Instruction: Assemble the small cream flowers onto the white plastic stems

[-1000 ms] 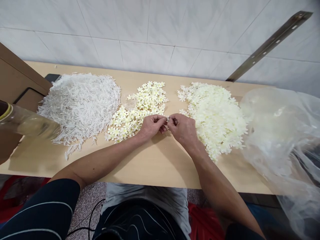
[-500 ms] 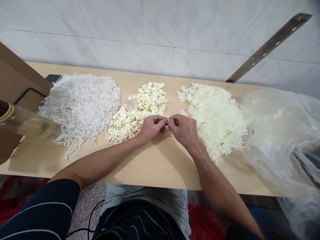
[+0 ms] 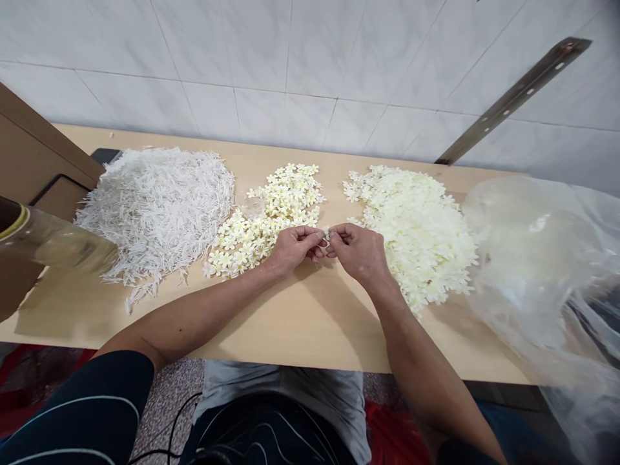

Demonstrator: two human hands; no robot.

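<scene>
Pale marbled tiles [image 3: 261, 39] rise behind a smooth, light wood-toned table [image 3: 290, 316] as we look down on it. From the left, we find a flat brown panel [image 3: 43, 142], a see-through container [image 3: 68, 242] with a dark top and a yellow ring, then a mound of thin, spiky white strands [image 3: 159, 206]. Next spreads a loose, irregular patch of yellow-centred blossoms [image 3: 249, 240], their petals small and pointed. Past a bare strip lies a thicker heap of cream petals [image 3: 416, 226], with a slotted metal strip [image 3: 513, 100] slanting up behind it and a crumpled, filmy plastic bag [image 3: 533, 258] at the far right.

Our left hand [image 3: 295, 248] angles inward beside the blossoms, thumb and forefinger pinched on a small pale piece [image 3: 326, 230]. Our right hand [image 3: 358, 248] mirrors it near the cream heap, knuckles bent, fingertips closed on the same piece, so both hands nearly meet above the table.

We see the container cut off at the left edge. Fingertips cover most of the piece, so we cannot make out its shape. Clouded film blurs whatever the bag holds.
</scene>
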